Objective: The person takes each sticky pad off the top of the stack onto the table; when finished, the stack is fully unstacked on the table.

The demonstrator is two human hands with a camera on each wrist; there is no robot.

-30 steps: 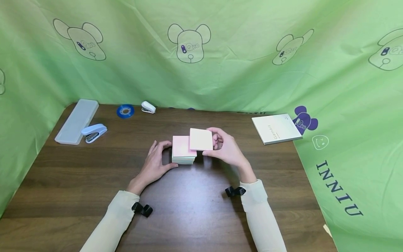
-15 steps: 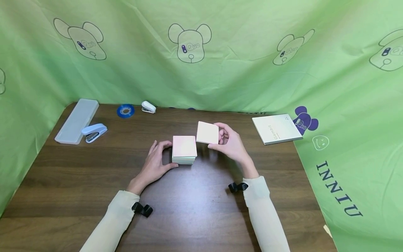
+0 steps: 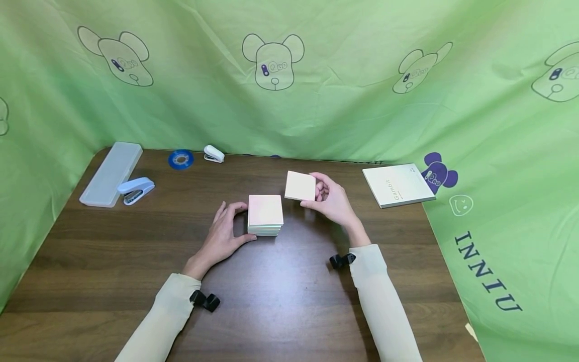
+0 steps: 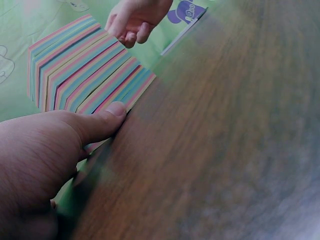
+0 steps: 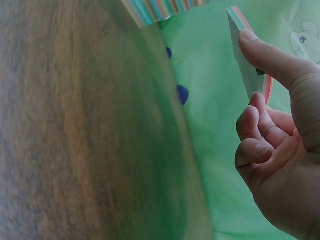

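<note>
Gripping with the left hand the left side of the striped paper stack on the table, between thumb and fingers, just as a second ago. Pinching in the right hand the small pad, now apart from the stack and off its far right corner, after overlapping its top earlier. Counting from the left: one pale case, one blue stapler, one tape roll, one white stapler, one stack, one pad, one booklet.

Three views, one table
Head view faces forward, down; close wrist views both catch the paper stack.
</note>
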